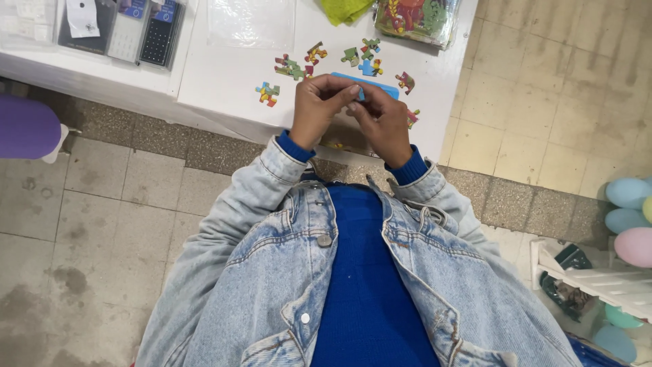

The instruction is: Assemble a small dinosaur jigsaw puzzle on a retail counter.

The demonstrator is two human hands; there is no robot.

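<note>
My left hand (319,109) and my right hand (385,124) meet at the near edge of a white table (224,88). Both are closed on a small puzzle piece between the fingertips, which is mostly hidden. Just behind them lies a flat blue puzzle tray (380,87), partly covered by my fingers. Loose colourful puzzle pieces (292,68) are scattered on the table beyond, with one pair (267,94) to the left, more (363,56) behind the tray and single pieces (406,81) to its right.
A clear plastic bag (251,20) lies flat at the back. A bagged colourful puzzle (415,19) and a green cloth (345,9) sit at the far edge. Calculators in packs (139,27) are at the left. Pastel balloons (631,217) and a white rack (598,278) stand at the right.
</note>
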